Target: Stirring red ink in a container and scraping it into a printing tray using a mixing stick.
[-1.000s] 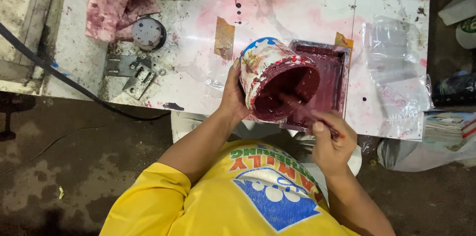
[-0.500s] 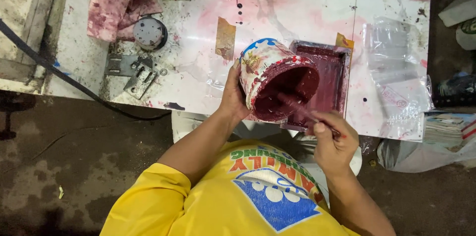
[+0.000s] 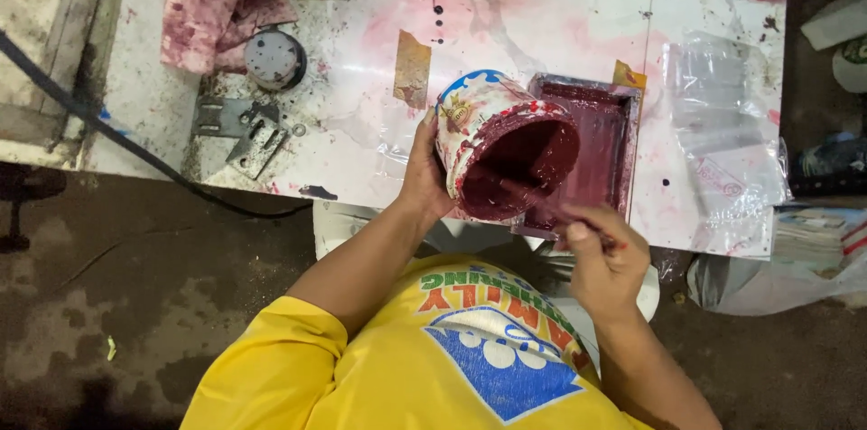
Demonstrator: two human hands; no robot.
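Head view — tilted paint can (image 3: 492,136) in left grip (image 3: 424,179), stick (image 3: 564,213) in right grip (image 3: 603,263).

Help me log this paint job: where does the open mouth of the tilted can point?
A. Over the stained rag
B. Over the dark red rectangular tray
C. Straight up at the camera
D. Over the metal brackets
B: the left hand tips the can toward the tray.

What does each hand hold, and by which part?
Left hand: tilted red-stained paint can, gripped by its side. Right hand: thin stick, by its near end.
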